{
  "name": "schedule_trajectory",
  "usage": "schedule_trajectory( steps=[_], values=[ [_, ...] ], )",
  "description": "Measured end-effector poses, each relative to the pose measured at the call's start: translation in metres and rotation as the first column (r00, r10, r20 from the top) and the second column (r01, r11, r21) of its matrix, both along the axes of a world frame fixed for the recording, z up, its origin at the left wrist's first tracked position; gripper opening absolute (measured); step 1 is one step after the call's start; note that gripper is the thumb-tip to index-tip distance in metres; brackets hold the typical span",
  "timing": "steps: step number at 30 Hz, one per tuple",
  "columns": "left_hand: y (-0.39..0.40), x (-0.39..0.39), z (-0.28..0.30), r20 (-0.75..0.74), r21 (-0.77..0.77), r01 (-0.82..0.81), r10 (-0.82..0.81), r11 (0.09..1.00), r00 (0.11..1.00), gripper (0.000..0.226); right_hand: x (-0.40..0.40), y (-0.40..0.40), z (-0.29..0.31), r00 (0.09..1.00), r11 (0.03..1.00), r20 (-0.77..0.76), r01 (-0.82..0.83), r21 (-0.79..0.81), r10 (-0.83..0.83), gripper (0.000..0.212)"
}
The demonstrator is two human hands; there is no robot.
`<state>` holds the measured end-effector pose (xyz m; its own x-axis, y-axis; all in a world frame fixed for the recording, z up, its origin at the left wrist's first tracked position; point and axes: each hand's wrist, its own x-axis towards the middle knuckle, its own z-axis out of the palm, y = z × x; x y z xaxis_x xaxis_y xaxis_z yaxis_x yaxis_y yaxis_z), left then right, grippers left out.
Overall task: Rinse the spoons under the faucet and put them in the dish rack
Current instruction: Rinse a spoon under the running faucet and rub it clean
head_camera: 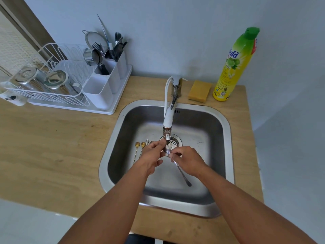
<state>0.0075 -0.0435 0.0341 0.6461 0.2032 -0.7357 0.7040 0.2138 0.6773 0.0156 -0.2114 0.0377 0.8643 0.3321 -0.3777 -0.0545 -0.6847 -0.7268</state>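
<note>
Right under the faucet (pixel 168 124) nozzle, both hands meet over the sink (pixel 226 131). The right hand (pixel 189 160) pinches a silver spoon (pixel 182 174) near its bowl end, fingers curled round it; the handle slants down and toward the sink's near right corner, its tip clear of the palm. The left hand (pixel 152 156) has its fingertips at the same bowl end, thumb and fingers curled in on it. The bowl itself is mostly hidden between the fingers, only a small bright glint showing, and I cannot make out whether water is running.

By the sink's left wall lie two gold spoons (pixel 137 144), bowls toward the far side; their handles pass under the left hand. A third, silvery bowl beside them is half covered by the fingers. The drain (pixel 175 140) is partly blocked by the nozzle.

On the counter (pixel 52 147), the rack (pixel 52 76) sits at the far left corner, its left end cut off by the frame, cutlery standing in its white holders. A sponge (pixel 199 91) and a soap bottle (pixel 235 66) stand behind the sink's far right corner.
</note>
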Motion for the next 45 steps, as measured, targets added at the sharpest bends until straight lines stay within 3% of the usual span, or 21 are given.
schedule_trajectory(
  steps=[7,11,17,22,27,30,33,37,40,45],
  values=[
    [-0.003,-0.015,-0.007,0.062,-0.031,-0.11,0.112,0.993,0.992,0.019,0.0,-0.001,-0.005,0.997,0.995,-0.052,0.057,0.085,-0.053,0.024],
    [-0.001,-0.019,-0.008,0.126,-0.001,-0.006,0.006,1.0,0.992,0.039,-0.001,-0.002,-0.005,0.985,0.976,-0.16,0.096,0.194,-0.065,0.023],
    [0.007,-0.013,-0.009,0.242,-0.003,0.216,-0.209,0.976,0.948,0.035,-0.002,-0.003,0.001,0.969,0.963,-0.226,0.154,0.223,-0.103,0.02],
    [0.004,-0.008,-0.004,0.284,0.178,0.244,-0.288,0.953,0.915,0.018,-0.01,-0.008,0.003,0.969,0.967,-0.201,0.178,0.181,-0.141,0.021],
    [-0.015,-0.011,0.001,0.302,0.282,0.141,-0.227,0.949,0.926,0.012,-0.013,-0.005,0.004,0.976,0.975,-0.146,0.182,0.127,-0.163,0.023],
    [-0.03,-0.014,0.01,0.28,0.218,0.004,-0.067,0.976,0.958,0.022,-0.008,0.001,0.009,0.986,0.989,-0.082,0.148,-0.013,-0.148,0.026],
    [-0.038,-0.011,0.019,0.166,0.128,-0.088,0.067,0.988,0.984,0.028,-0.005,0.001,0.015,0.992,0.977,0.061,0.12,-0.174,-0.111,0.025],
    [-0.037,-0.016,0.022,0.041,-0.14,-0.148,0.155,0.979,0.987,0.037,-0.001,-0.004,0.014,0.991,0.976,0.125,0.077,-0.202,-0.053,0.024],
    [-0.034,-0.028,0.015,-0.005,-0.235,-0.12,0.123,0.964,0.992,0.039,-0.002,-0.009,0.01,0.995,0.984,0.093,0.037,-0.175,-0.021,0.024],
    [-0.027,-0.041,0.005,0.0,-0.205,-0.014,0.015,0.979,1.0,0.041,-0.009,-0.018,0.0,0.999,0.994,0.032,-0.003,-0.112,0.007,0.022]
  ],
)
